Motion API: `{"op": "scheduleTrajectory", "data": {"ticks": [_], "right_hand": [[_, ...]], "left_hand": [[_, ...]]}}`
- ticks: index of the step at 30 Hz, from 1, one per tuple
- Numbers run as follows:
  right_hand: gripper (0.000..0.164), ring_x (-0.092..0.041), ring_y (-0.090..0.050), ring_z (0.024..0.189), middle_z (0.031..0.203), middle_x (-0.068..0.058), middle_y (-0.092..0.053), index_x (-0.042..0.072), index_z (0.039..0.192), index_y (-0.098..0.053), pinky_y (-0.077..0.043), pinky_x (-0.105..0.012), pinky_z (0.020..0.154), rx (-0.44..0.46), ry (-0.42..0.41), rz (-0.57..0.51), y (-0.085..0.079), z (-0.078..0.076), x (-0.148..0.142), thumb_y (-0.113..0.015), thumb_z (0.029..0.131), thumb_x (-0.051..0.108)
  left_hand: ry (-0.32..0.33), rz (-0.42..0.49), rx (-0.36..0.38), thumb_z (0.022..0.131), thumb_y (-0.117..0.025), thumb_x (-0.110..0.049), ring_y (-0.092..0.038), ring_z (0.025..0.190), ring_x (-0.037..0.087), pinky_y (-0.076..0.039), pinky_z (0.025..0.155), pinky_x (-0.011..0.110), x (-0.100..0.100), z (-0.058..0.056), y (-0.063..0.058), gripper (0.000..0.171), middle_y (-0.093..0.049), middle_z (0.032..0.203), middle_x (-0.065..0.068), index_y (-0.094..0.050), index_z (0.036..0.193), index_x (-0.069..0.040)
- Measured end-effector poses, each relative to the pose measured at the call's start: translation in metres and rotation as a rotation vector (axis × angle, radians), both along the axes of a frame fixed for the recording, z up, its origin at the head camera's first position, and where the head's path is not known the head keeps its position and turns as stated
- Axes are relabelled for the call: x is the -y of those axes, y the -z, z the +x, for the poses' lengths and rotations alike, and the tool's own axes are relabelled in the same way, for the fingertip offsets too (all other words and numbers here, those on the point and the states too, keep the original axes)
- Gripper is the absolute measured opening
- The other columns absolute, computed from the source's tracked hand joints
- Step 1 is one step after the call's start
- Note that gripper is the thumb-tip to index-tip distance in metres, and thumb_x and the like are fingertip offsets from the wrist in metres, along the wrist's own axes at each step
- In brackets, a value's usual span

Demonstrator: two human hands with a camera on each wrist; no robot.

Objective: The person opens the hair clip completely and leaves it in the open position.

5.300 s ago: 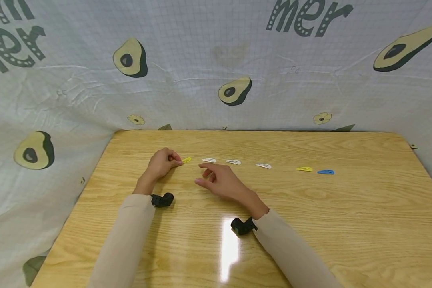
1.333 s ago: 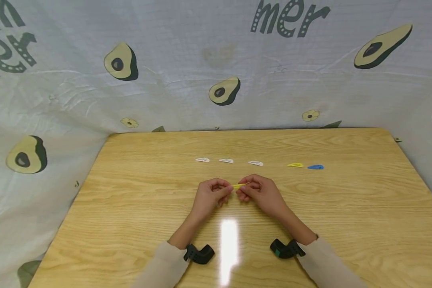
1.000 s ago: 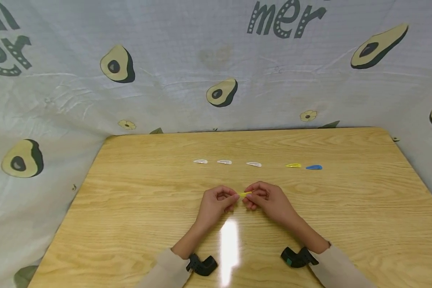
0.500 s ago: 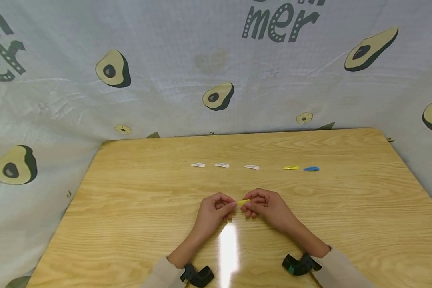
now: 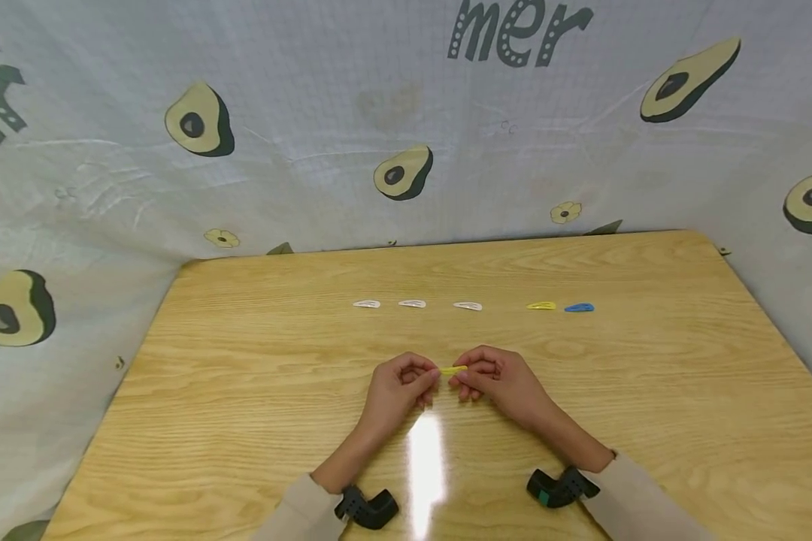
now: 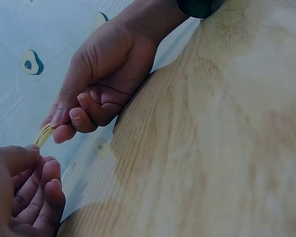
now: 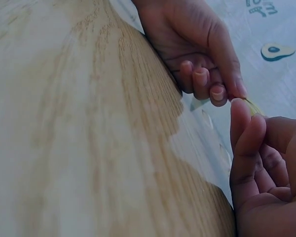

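A yellow snap hair clip (image 5: 452, 370) is stretched between my two hands over the middle of the table. My left hand (image 5: 398, 385) pinches one end of it between thumb and finger. The other end is pinched by my right hand (image 5: 504, 383). In the left wrist view the slotted yellow hair clip (image 6: 43, 135) shows between both sets of fingertips. From the right wrist only a thin part of the hair clip (image 7: 253, 105) is visible, the rest covered by fingers.
Beyond the hands, a row of hair clips lies on the wooden table (image 5: 257, 346): three white, the rightmost white clip (image 5: 468, 306), then a yellow clip (image 5: 541, 306) and a blue clip (image 5: 579, 307). An avocado-print cloth (image 5: 298, 195) hangs behind the table.
About five seconds ago my left hand held the yellow clip at the row's left end and my right hand was free. The clip then came to the middle, both hands pinching it; little differs since.
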State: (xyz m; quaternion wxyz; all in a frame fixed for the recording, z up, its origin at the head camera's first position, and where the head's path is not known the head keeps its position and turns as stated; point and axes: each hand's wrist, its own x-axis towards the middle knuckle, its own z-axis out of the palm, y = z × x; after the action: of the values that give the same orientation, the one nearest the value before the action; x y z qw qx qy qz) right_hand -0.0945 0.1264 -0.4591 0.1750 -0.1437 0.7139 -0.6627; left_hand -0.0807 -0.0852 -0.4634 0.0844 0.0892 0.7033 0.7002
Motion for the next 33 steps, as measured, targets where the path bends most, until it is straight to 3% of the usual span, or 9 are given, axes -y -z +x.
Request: {"op": "scheduleTrajectory", "data": {"ticks": [7,15,23,33], "right_hand": [[0.021,-0.025,-0.067,0.075,0.092,-0.015,-0.071,-0.002,0.108,-0.061,-0.053,-0.030,0.064,-0.012,0.015,0.017,0.000,-0.003,0.002,-0.061,0.095,0.014],[0.022,-0.024,-0.067,0.076,0.091,-0.015,-0.071,-0.002,0.108,-0.062,-0.053,-0.030,0.064,-0.004,0.021,-0.016,-0.001,-0.004,0.003,-0.062,0.094,0.014],[0.021,-0.025,-0.069,0.079,0.090,-0.018,-0.070,-0.005,0.107,-0.061,-0.054,-0.030,0.065,0.021,0.019,-0.039,-0.003,-0.001,0.002,-0.063,0.093,0.011],[0.017,-0.026,-0.069,0.080,0.089,-0.015,-0.071,-0.005,0.105,-0.062,-0.055,-0.032,0.066,-0.003,0.030,-0.020,0.000,0.002,0.004,-0.062,0.093,0.008]], "left_hand": [[-0.006,-0.008,0.020,0.093,-0.063,-0.009,-0.059,0.059,0.019,-0.048,0.052,0.023,-0.001,-0.003,-0.003,0.016,-0.063,0.080,0.025,-0.063,0.095,0.006],[0.020,-0.034,-0.018,0.093,-0.061,-0.003,-0.056,0.058,0.022,-0.047,0.053,0.024,-0.002,0.003,-0.030,0.012,-0.059,0.078,0.031,-0.061,0.092,0.009],[0.001,-0.164,-0.135,0.090,-0.065,-0.002,-0.040,0.052,0.007,-0.033,0.051,0.019,-0.004,0.009,-0.036,0.010,-0.052,0.062,0.013,-0.063,0.082,0.003],[-0.008,-0.214,-0.181,0.090,-0.064,0.001,-0.038,0.051,0.006,-0.031,0.049,0.018,-0.005,0.011,-0.037,0.012,-0.048,0.058,0.008,-0.061,0.078,0.003]]}}
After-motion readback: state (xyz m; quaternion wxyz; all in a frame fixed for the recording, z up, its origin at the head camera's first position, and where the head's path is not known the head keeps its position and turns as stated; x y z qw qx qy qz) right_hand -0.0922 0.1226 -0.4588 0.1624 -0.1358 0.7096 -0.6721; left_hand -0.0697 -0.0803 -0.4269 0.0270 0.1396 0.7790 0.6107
